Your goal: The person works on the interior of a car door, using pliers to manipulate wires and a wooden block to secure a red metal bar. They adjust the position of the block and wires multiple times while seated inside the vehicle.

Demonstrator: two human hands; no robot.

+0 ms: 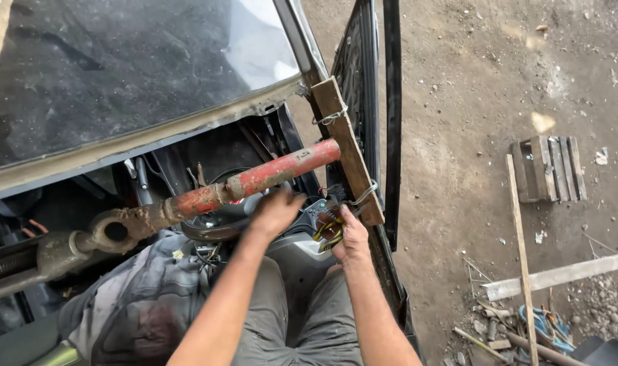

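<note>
I look down into a stripped car cabin under a dusty windscreen [119, 68]. A rusty red hydraulic ram [254, 181] spans the cabin, its tip pressed against a wooden board [349, 149] wired to the door pillar. My left hand [275, 211] reaches under the ram towards the dashboard area, fingers spread and blurred. My right hand [351, 238] sits at a bundle of yellow and dark wires [329, 230] beside the board's lower end; it appears to pinch them.
The open car door [373, 88] stands at the right of the cabin. On the dirt ground lie a small wooden pallet block [547, 168], long wooden slats [559, 274] and scrap debris [525, 329]. A grey cloth [146, 291] lies over the seat.
</note>
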